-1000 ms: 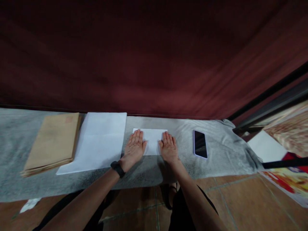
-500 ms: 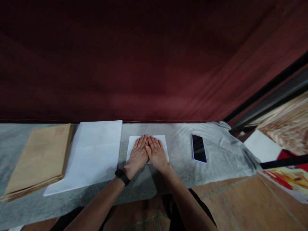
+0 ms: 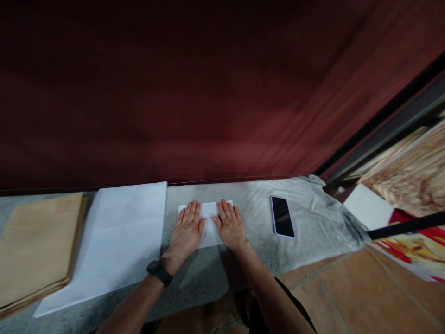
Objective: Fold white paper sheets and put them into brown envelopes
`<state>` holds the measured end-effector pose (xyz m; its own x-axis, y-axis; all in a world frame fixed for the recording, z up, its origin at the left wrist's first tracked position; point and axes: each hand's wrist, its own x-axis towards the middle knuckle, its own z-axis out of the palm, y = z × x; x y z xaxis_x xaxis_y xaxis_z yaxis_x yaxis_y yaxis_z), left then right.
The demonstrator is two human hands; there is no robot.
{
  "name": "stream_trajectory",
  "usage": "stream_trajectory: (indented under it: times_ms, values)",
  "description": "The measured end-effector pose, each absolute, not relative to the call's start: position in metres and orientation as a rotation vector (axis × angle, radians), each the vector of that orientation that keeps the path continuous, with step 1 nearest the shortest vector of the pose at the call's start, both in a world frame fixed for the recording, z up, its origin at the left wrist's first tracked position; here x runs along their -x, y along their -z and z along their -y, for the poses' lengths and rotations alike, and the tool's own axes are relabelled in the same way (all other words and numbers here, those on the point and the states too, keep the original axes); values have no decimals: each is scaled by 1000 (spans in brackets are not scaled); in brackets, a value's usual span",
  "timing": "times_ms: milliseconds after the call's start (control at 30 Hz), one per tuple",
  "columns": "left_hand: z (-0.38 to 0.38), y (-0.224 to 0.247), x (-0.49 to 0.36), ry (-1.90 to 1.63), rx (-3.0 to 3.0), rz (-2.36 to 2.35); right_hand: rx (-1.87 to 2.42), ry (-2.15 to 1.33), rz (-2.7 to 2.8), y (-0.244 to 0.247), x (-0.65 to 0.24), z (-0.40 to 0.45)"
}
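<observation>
A small white folded paper (image 3: 209,232) lies flat on the grey cloth in front of me. My left hand (image 3: 187,232) rests palm down across its left side, fingers stretched out. On the right side of the paper, my right hand (image 3: 230,227) also lies flat, its fingers pointing away from me. Between the two thumbs a strip of the paper shows; the rest is covered by my hands. A dark watch (image 3: 160,272) is on my left wrist.
Left of my hands is a stack of larger white sheets (image 3: 121,236), beside a pile of brown envelopes (image 3: 38,250). A phone (image 3: 282,216) lies to the right on the grey cloth (image 3: 313,222). Behind hangs a dark red curtain (image 3: 208,116). Tiled floor (image 3: 375,287) shows at lower right.
My hands, which were together over the middle of the paper, have slid apart to its left and right sides. The view has shifted slightly to the right.
</observation>
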<state>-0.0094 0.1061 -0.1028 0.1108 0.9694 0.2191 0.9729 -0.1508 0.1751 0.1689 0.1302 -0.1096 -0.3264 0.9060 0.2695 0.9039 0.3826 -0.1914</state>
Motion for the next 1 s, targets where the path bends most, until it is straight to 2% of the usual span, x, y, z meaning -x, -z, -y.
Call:
stream_trajectory:
  times_ms: [367, 667, 833, 1000]
  values:
    - [-95, 114, 29, 480, 2250, 2080, 1684, 31, 2265, 112, -203, -131]
    - [-79, 102, 34, 519, 2163, 2084, 1787, 69, 2217, 99, -215, -124]
    - [-65, 102, 10, 581, 2342, 1873, 1571, -52, 2259, 90, -187, -109]
    - [-54, 118, 0, 546, 2416, 1712, 1343, -73, 2388, 106, -166, -90]
